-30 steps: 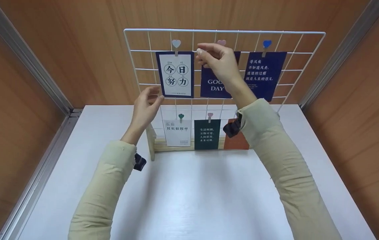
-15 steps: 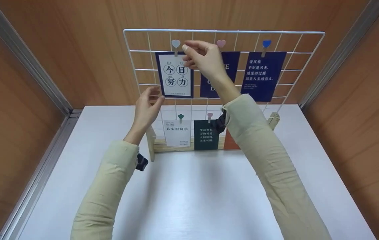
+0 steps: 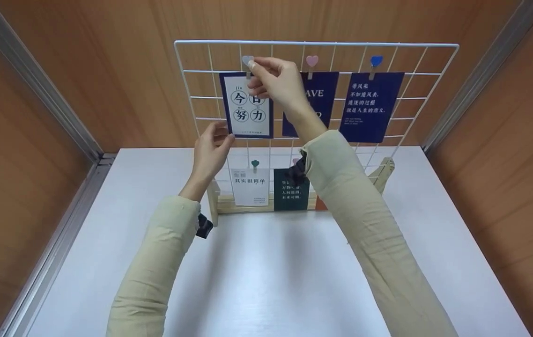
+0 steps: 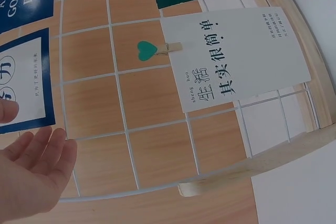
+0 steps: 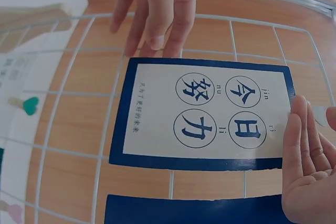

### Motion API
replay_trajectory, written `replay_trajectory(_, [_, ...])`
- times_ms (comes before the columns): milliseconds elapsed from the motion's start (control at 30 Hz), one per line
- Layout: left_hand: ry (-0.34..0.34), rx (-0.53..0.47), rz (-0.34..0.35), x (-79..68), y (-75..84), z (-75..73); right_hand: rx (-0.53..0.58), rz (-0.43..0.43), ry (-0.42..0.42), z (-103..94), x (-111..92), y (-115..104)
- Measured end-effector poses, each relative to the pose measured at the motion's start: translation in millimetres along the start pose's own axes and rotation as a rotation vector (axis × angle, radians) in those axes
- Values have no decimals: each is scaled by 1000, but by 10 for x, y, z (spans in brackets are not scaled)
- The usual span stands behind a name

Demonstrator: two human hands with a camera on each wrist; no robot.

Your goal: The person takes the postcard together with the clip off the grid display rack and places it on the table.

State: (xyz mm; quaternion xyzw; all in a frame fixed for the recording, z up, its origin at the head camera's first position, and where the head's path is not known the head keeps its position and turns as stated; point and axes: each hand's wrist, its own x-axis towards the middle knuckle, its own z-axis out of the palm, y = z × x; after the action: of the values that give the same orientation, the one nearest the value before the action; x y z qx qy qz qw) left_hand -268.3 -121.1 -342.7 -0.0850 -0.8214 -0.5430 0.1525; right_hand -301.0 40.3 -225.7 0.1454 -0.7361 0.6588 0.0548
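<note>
A blue-bordered white card (image 3: 247, 124) with circled characters hangs at the upper left of a white wire grid (image 3: 341, 45). A pale heart-topped clip (image 3: 246, 60) holds its top edge. My right hand (image 3: 283, 86) is at this clip; in the right wrist view the clip (image 5: 319, 114) shows between the thumb and the fingers, with a small gap. My left hand (image 3: 209, 152) is at the card's lower left corner. Its thumb lies in front of the card and the fingers (image 4: 44, 145) stay by the edge, relaxed and not plainly gripping.
Two dark blue cards (image 3: 372, 112) hang to the right under pink (image 3: 312, 61) and blue heart clips (image 3: 376, 61). Below hang a white card (image 3: 250, 189), a green card (image 3: 290, 199) and a mostly covered orange card (image 3: 321, 205). The grid's wooden base (image 3: 243, 209) stands on a white table (image 3: 266, 262).
My right hand has moved left from the middle blue card to the pale clip, uncovering the pink clip. The left hand has shifted slightly right, to the card's corner.
</note>
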Motion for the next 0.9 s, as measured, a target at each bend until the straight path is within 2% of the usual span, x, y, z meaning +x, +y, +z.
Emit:
replay_trajectory(200, [15, 5, -8, 40, 1, -9, 28, 68, 3, 10, 115, 28])
replay_trajectory(433, [11, 33, -19, 70, -21, -14, 29, 59, -10, 10, 81, -91])
replay_trajectory(900, [25, 32, -37, 87, -15, -8, 40, 38, 17, 12, 100, -99])
